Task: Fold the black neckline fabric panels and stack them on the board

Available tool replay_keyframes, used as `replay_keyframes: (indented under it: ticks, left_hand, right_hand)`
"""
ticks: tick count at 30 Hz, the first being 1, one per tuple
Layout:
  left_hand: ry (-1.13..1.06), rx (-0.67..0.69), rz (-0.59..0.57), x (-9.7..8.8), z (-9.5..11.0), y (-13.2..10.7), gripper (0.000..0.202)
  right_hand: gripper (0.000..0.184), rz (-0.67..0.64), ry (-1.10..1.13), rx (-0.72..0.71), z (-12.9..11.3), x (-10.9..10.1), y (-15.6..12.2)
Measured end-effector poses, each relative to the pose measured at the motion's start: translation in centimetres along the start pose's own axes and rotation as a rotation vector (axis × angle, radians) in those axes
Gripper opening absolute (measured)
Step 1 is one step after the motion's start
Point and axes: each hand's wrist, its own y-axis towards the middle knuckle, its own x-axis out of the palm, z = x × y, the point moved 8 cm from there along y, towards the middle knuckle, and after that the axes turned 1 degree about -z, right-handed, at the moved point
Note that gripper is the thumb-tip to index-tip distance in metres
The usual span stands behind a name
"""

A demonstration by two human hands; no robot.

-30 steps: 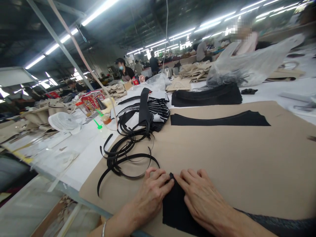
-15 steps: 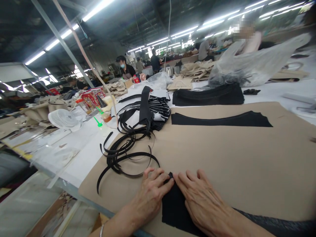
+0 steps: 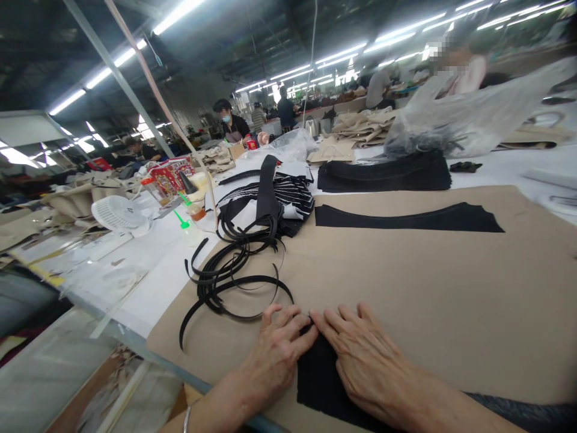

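A curved black fabric piece [image 3: 319,379] lies before me on the tan sheet [image 3: 406,282], its wide end toward the table edge. At its upper edge, my left hand [image 3: 280,346] pinches the material between thumb and fingers. Laid over the same piece, my right hand [image 3: 367,355] is fairly flat, its index fingertip on the edge close to my left thumb. Part of the fabric is covered by my right hand and forearm. Just beyond my left hand are loose loops of black strip [image 3: 225,288].
Another curved black piece [image 3: 406,218] lies farther up the sheet, with a black stack [image 3: 385,173] behind it. Striped black pieces [image 3: 288,195] are piled left of it. A white fan [image 3: 118,213], small bottles and a clear plastic bag [image 3: 487,114] are on the table. Co-workers sit farther back.
My right fingertips have shifted slightly left and now cover more of the fabric's upper edge. My left hand keeps its pinch. The view has shifted slightly.
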Motion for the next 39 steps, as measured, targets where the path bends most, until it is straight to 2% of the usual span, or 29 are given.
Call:
replay_keyframes:
  ticks: [5,7,10,15,17,19,22,24,29,33,39]
  left_hand:
    - [0.031,-0.028,-0.053,-0.1,0.2,0.2,0.048]
    - [0.043,-0.041,-0.063,-0.2,0.3,0.2,0.05]
    - [0.029,-0.054,-0.021,-0.7,0.5,0.3,0.049]
    - [-0.092,-0.127,0.128,-2.2,0.5,1.0,0.038]
    - [-0.152,-0.172,0.165,-2.7,0.7,1.6,0.034]
    - [-0.191,-0.171,0.118,-2.6,1.7,2.6,0.03]
    - [-0.201,-0.108,-0.053,-1.1,3.4,4.0,0.028]
    - [-0.186,-0.097,-0.126,-0.3,3.8,4.6,0.027]
    - [-0.166,-0.067,-0.137,-0.1,3.8,5.2,0.026]
    - [-0.169,-0.036,-0.137,-0.2,4.8,5.6,0.032]
    - [-0.241,-0.088,-0.192,0.9,5.3,6.0,0.034]
  right_hand:
    - [0.073,-0.248,0.171,0.131,2.1,-1.1,1.3]
    - [0.072,-0.24,0.198,0.152,2.7,-1.8,0.7]
    - [0.063,-0.16,0.183,0.196,3.3,-2.5,-0.8]
    - [0.025,-0.18,0.255,0.274,3.1,-2.9,-1.4]
    - [0.017,-0.196,0.284,0.293,3.1,-3.2,-1.1]
    - [0.016,-0.217,0.302,0.313,3.2,-3.3,-0.8]
    - [0.016,-0.264,0.327,0.334,3.7,-3.2,-0.9]
    - [0.014,-0.299,0.347,0.353,4.0,-3.2,-1.3]
    - [0.007,-0.359,0.374,0.395,4.8,-3.5,-2.4]
    - [0.005,-0.341,0.38,0.39,4.9,-4.0,-2.6]
    - [0.005,-0.316,0.414,0.394,4.9,-4.1,-2.7]
